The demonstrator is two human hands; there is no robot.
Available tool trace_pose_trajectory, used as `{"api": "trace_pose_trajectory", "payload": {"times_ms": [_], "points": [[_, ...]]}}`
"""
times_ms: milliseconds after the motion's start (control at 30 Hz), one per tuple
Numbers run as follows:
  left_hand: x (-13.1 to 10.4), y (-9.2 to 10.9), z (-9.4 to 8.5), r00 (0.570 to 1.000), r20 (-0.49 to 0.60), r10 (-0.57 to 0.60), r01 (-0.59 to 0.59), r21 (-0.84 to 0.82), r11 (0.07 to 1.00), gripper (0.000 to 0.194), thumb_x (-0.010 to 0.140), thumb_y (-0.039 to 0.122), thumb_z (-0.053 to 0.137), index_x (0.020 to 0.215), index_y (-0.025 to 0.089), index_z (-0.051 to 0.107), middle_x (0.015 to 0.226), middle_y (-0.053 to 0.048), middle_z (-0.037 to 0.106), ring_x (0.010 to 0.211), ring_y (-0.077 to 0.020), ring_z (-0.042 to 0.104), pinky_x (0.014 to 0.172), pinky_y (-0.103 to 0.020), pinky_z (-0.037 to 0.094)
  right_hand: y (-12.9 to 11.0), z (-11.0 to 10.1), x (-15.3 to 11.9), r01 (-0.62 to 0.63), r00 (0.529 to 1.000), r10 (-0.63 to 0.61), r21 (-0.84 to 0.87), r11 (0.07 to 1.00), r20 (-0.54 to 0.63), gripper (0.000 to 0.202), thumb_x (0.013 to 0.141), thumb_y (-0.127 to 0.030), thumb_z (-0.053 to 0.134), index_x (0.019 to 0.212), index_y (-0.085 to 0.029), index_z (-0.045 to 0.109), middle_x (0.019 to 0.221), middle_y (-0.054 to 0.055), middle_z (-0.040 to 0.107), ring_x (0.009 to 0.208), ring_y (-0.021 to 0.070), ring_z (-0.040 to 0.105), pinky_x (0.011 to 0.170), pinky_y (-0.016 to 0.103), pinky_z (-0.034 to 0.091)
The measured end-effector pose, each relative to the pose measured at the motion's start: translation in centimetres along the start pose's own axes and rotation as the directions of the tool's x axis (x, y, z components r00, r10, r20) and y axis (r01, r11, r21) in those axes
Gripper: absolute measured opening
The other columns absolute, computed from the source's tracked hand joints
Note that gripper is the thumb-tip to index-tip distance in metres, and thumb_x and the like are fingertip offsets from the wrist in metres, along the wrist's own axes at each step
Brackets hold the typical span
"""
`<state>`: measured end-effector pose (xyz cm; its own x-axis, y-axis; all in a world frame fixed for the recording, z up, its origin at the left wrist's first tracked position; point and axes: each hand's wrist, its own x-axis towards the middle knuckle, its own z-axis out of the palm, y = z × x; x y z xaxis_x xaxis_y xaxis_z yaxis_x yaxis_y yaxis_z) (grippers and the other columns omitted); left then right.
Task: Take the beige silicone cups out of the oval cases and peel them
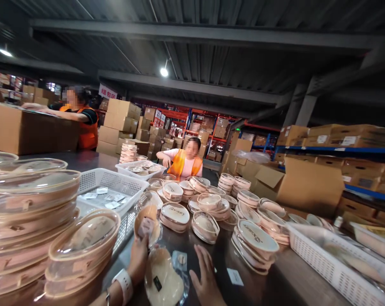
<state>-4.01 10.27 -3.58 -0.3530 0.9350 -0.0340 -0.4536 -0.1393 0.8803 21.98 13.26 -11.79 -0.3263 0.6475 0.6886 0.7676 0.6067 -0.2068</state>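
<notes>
My left hand [139,255], with a white watch on its wrist, grips a plastic-wrapped beige item [147,223] that has a pale card on it. Below it on the dark table [224,284] lies another wrapped beige item [163,278] with a small black label. My right hand [206,274] is over the table with its fingers apart, holding nothing. Between my hands is a small clear packet [179,260], and a white packet [235,276] lies right of my right hand. Stacked oval packages [255,244] stand just beyond it.
Tall package stacks [29,212] rise at the left, beside a white basket [111,176] holding small packets. Another white basket [332,259] stands at the right. One person in an orange vest [182,165] is across the table; another [88,131] is by a large carton [32,129].
</notes>
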Motion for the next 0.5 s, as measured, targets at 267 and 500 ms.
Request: {"api": "trace_pose_trajectory", "payload": {"times_ms": [267, 500], "points": [[0.1, -0.2, 0.4, 0.993, 0.105, -0.056, 0.061, -0.048, 0.997, 0.043, 0.066, 0.051, 0.068, 0.097, 0.023, 0.057, 0.079, -0.009, 0.070, 0.089, -0.0386, 0.068, 0.068, -0.044, 0.055, 1.9, 1.8, -0.3, 0.079, 0.997, -0.078, -0.020, 0.997, 0.028, 0.084, 0.074, -0.013, 0.055, 0.150, -0.031, 0.022, 0.140, 0.013, 0.050, 0.127, 0.0348, 0.050, 0.100, 0.051, 0.047], [0.2, -1.6, 0.3, 0.965, 0.178, -0.195, 0.208, -0.062, 0.976, 0.038, 0.067, 0.047, 0.063, 0.094, 0.021, 0.054, 0.076, -0.009, 0.069, 0.088, -0.0356, 0.069, 0.070, -0.044, 0.055, 0.7, 1.5, 0.3, 0.268, 0.960, -0.264, -0.027, 0.963, 0.097, 0.090, 0.069, -0.014, 0.065, 0.147, -0.038, 0.027, 0.143, 0.009, 0.049, 0.126, 0.0369, 0.050, 0.097, 0.052, 0.050]]}}
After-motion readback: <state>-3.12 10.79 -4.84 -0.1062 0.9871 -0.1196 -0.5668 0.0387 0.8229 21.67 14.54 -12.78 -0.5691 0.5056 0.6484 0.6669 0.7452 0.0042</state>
